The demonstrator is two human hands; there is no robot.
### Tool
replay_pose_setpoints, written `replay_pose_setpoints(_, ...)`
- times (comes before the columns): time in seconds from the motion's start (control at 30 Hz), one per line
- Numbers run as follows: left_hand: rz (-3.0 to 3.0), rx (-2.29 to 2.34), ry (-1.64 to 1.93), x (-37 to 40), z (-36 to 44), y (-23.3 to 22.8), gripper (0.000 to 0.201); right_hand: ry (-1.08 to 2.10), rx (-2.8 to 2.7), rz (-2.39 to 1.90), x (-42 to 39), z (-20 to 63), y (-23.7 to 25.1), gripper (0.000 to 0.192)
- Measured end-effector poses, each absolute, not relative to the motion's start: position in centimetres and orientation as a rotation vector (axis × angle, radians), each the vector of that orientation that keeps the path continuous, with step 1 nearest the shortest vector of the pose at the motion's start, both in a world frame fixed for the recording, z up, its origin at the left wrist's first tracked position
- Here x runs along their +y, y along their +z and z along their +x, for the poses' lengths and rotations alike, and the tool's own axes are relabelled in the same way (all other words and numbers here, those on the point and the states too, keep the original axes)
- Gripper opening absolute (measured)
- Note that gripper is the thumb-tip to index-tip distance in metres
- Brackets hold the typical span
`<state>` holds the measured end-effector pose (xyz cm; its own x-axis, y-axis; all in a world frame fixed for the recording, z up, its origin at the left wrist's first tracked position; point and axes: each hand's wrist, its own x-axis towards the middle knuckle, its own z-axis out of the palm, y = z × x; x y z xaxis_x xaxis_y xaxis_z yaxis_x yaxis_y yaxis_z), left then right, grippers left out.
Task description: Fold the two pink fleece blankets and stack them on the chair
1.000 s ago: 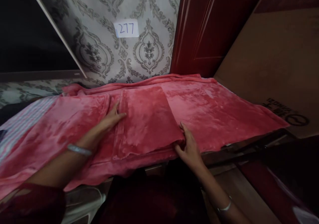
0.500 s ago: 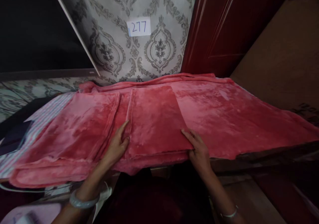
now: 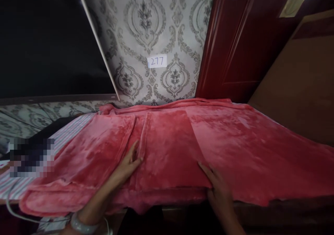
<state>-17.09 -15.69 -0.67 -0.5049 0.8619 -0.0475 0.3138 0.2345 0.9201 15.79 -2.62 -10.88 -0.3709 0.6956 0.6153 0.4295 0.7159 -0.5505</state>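
A plush pink-red blanket (image 3: pixel 250 158) is spread over a long surface, its left part turned over in layers. My left hand (image 3: pixel 130 163) rests at the left hem of the folded middle panel (image 3: pixel 169 148), index finger stretched and thumb apart. At that panel's right front corner lies my right hand (image 3: pixel 219 189), its fingers extended along the fold and its thumb by the front edge. Both hands touch the cloth with fingers apart. Left of a narrow gap is another folded section (image 3: pixel 91 151) of the blanket.
Striped cloth (image 3: pixel 70 127) shows under the blanket's left end, with a white cable (image 3: pixel 15 210) below. A dark screen (image 3: pixel 52 47) stands at back left. Patterned wall with a "277" paper (image 3: pixel 157 61), a red door (image 3: pixel 235 43) and a cardboard panel (image 3: pixel 300 75) bound the back and right.
The camera has tilted up, so the blanket and hands sit lower in view and more wall and door show. Both hands keep about the same places on the folded panel.
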Motion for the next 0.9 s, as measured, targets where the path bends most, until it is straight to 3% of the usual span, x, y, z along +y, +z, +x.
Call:
replay_pose_setpoints(0.27, 1.116, 2.01, 1.393, -8.8, -19.0, 0.3, 0.087, 0.313, -2.081, -0.813, -1.6, 16.4, -12.8, 0.087)
replay_pose_setpoints(0.57, 0.915, 1.882, 1.483, -7.1, -20.4, -0.1, 0.093, 0.261, -2.087, -0.803, -1.6, 16.1, -13.3, 0.088)
replay_pose_setpoints(0.9, 0.796, 2.202, 1.493, 3.3, -24.4, 1.2, 0.066, 0.194, -2.089, -0.778, -1.7, 15.8, -12.9, 0.094)
